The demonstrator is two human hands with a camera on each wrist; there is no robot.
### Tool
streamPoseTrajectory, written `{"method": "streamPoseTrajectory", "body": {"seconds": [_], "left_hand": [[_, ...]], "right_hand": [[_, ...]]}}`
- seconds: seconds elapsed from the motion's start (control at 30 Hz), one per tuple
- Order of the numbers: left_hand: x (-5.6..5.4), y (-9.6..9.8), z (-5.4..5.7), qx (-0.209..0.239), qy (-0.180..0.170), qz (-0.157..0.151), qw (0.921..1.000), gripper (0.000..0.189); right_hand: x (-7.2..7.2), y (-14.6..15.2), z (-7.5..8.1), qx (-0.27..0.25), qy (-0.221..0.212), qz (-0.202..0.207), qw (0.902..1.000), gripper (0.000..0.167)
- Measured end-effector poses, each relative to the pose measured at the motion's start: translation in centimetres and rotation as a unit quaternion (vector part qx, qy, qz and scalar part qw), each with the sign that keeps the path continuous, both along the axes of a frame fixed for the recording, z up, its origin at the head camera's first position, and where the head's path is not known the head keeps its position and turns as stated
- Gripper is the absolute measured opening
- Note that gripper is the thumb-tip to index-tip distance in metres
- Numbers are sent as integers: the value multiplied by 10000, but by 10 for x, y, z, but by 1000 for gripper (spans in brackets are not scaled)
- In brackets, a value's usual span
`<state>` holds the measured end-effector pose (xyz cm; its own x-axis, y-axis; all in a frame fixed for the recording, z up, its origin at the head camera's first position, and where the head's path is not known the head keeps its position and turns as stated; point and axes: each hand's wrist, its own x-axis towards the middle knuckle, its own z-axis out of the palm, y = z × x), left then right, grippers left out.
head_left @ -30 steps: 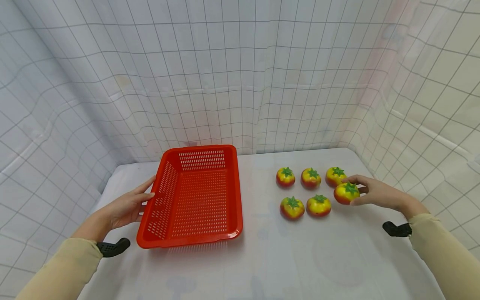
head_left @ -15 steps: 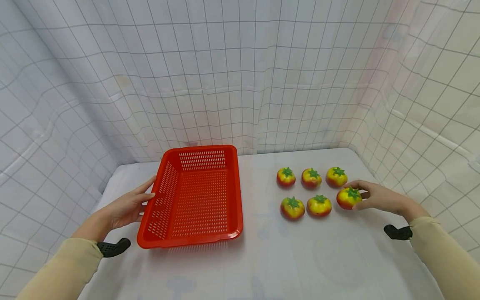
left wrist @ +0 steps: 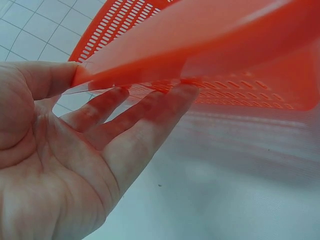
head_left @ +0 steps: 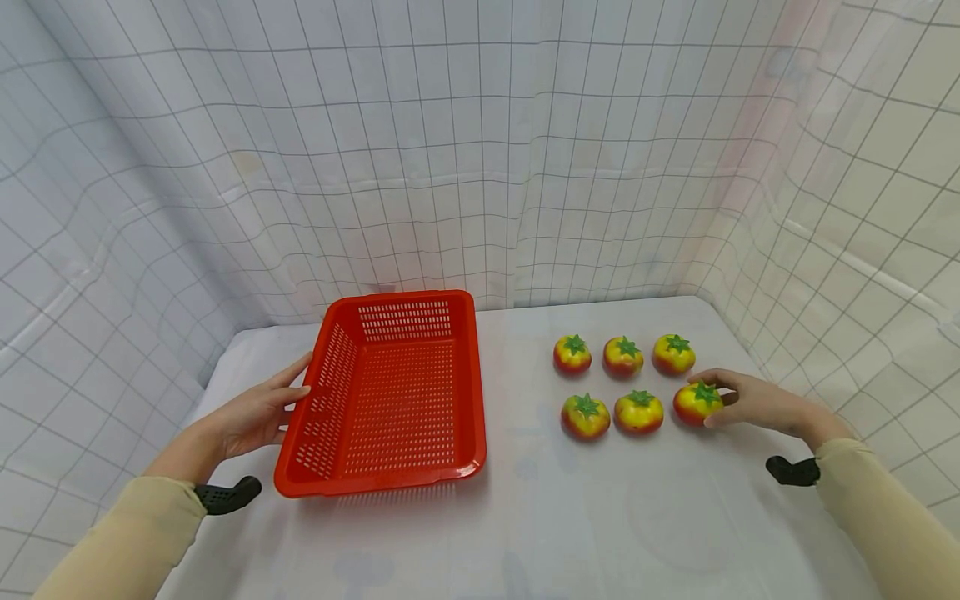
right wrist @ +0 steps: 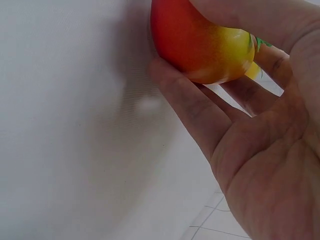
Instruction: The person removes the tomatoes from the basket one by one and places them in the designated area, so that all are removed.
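On the right of the head view, the right hand (head_left: pixel 761 406) holds a red-and-yellow tomato (head_left: pixel 696 404) with a green star-shaped leaf top. Thumb and fingers lie around its sides, and in the right wrist view the tomato (right wrist: pixel 205 47) sits at or just above the white surface. At the left, the left hand (head_left: pixel 251 417) grips the left rim of a red plastic basket (head_left: pixel 480 417). Its thumb lies on the rim and its fingers reach under it, as the left wrist view of the basket (left wrist: pixel 150 55) shows. No item lies inside the basket.
Left of the held tomato in the front row are two more, a middle tomato (head_left: pixel 638 413) and a left tomato (head_left: pixel 585 418). Behind stand three: a left one (head_left: pixel 572 356), a middle one (head_left: pixel 622 358) and a right one (head_left: pixel 673 356). A checked white curtain (head_left: pixel 480 167) surrounds the table.
The right hand has brought its tomato toward the near side and slightly right, away from the back-right tomato and into line with the front row. The left hand and basket stay put.
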<state>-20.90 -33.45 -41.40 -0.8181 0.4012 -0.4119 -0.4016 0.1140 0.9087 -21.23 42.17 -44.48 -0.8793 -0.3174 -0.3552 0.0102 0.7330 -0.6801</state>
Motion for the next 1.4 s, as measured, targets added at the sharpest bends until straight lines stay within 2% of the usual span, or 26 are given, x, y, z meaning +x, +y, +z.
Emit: {"method": "streamPoseTrajectory", "body": {"seconds": [0.73,1.4], "left_hand": [[-1,0,0,-27,6,-34,10000,71],[-1,0,0,-21,-5,-37,10000,70]], "right_hand": [[2,7,-10,-33,-108,-41,9999,70],[4,5,-10,-100,-125,11,9999,78]]}}
